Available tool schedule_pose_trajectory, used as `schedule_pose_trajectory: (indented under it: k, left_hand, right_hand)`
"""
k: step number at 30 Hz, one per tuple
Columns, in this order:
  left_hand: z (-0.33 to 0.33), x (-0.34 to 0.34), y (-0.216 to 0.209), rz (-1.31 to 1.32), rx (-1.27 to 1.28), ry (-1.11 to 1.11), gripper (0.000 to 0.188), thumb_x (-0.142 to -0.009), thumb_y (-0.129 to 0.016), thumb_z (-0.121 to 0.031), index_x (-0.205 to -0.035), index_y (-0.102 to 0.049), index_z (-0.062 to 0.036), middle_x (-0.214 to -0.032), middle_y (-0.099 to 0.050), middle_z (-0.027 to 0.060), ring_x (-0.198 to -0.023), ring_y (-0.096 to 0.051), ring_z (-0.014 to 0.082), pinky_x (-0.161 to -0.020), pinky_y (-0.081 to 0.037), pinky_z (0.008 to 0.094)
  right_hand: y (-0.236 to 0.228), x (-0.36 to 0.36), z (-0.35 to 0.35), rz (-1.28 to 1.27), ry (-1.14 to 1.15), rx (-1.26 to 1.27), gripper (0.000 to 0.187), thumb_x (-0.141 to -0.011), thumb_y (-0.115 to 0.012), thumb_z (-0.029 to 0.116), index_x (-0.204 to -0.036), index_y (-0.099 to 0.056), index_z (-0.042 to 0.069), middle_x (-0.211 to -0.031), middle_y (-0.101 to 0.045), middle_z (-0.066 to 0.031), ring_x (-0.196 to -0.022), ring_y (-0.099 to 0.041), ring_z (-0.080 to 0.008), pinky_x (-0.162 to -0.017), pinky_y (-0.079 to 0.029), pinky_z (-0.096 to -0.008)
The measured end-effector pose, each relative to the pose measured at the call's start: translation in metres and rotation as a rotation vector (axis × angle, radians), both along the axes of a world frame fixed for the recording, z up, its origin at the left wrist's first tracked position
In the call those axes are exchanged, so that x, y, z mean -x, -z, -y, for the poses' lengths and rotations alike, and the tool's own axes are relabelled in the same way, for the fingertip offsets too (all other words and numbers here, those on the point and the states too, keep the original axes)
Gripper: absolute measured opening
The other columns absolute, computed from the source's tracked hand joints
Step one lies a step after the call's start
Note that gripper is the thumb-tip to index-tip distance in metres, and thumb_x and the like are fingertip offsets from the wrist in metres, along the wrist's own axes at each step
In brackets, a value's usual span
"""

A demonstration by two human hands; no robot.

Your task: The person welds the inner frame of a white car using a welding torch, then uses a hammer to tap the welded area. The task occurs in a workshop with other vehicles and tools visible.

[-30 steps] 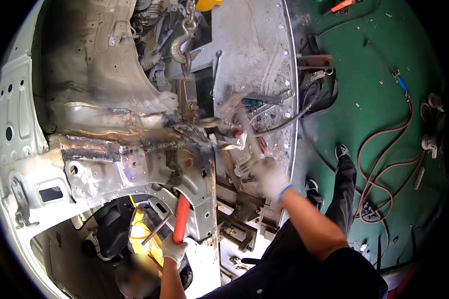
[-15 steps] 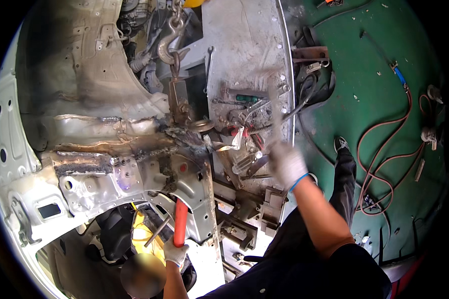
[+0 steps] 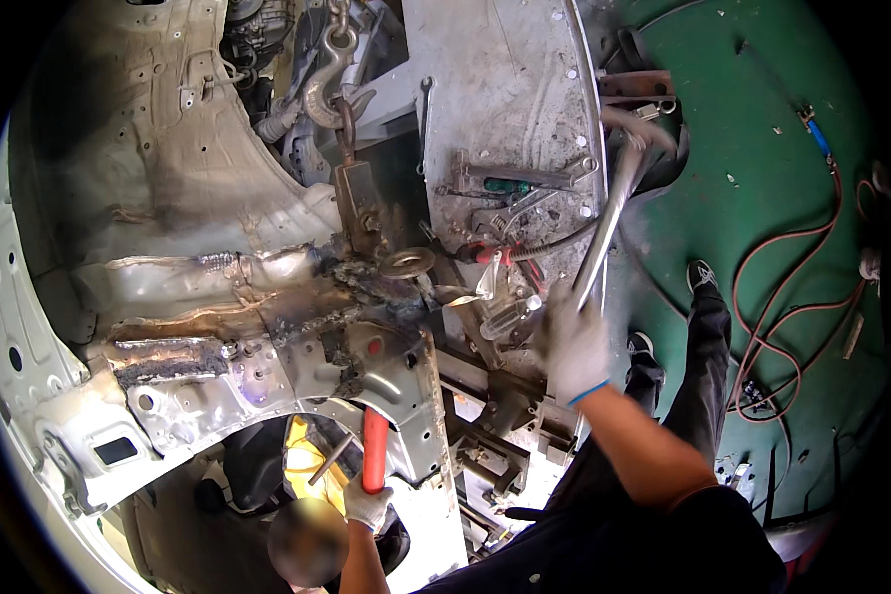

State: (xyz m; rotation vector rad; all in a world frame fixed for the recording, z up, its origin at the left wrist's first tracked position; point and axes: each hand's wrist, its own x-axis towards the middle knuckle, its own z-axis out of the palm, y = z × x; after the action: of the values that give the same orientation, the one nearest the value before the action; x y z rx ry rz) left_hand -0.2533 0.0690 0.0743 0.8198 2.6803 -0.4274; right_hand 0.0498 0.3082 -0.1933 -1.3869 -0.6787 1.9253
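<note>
My gloved right hand (image 3: 576,346) is closed around the handle of a hammer (image 3: 612,223). The long metal shaft slants up to the right, and its motion-blurred head is over the far right edge of the bench. At the lower left, my gloved left hand (image 3: 369,505) grips a thick red cylindrical bar (image 3: 374,450). The upper end of this bar meets the lower edge of a grey car-body panel (image 3: 391,368), where I cannot see its tip. A thin metal rod (image 3: 329,460) sticks out beside the bar.
A hook on a chain (image 3: 325,89) pulls at a rusty clamp (image 3: 361,213) on the scorched body. Wrenches (image 3: 540,205) and a red-handled tool (image 3: 490,253) lie on the grey metal bench (image 3: 495,99). Reddish hoses (image 3: 747,287) cross the green floor. Yellow cloth (image 3: 305,460) hangs below the panel.
The hammer has swung from nearly upright to a rightward slant, its head now farther right. My left hand still holds the red bar against the panel. The whole view has shifted slightly.
</note>
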Motion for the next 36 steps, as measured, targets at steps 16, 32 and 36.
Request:
schedule_pose_trajectory:
  k: [16,32,36]
  left_hand:
    - [-0.004,-0.008,0.0,0.051,-0.004,-0.091,0.037,-0.071,-0.088,-0.006,-0.101,-0.067,-0.0012,-0.085,-0.069,0.0029,-0.074,-0.063,0.0141,-0.072,-0.055,0.0316]
    - [0.005,-0.004,0.004,-0.003,-0.047,-0.025,0.041,-0.068,-0.084,-0.013,-0.105,-0.069,-0.0031,-0.081,-0.069,0.0058,-0.073,-0.066,0.0185,-0.074,-0.056,0.0343]
    - [0.029,0.017,0.013,-0.058,-0.112,0.029,0.046,-0.066,-0.081,-0.02,-0.107,-0.07,-0.0032,-0.085,-0.072,0.0128,-0.077,-0.071,0.0277,-0.075,-0.056,0.0379]
  right_hand:
    - [0.015,-0.043,-0.044,-0.556,0.256,0.401,0.031,-0.103,-0.062,0.02,-0.129,-0.054,0.005,-0.079,-0.052,0.0013,-0.058,-0.05,-0.0094,-0.047,-0.047,-0.0271]
    - [-0.009,0.017,-0.036,-0.4,-0.384,0.183,0.038,-0.108,-0.053,0.034,-0.128,-0.054,0.002,-0.074,-0.065,-0.0096,-0.056,-0.063,-0.018,-0.047,-0.054,-0.0345]
    - [-0.024,0.022,-0.035,-0.136,-0.477,-0.237,0.047,-0.106,-0.057,0.039,-0.132,-0.054,0.0,-0.077,-0.067,-0.0163,-0.061,-0.067,-0.0261,-0.061,-0.058,-0.0455]
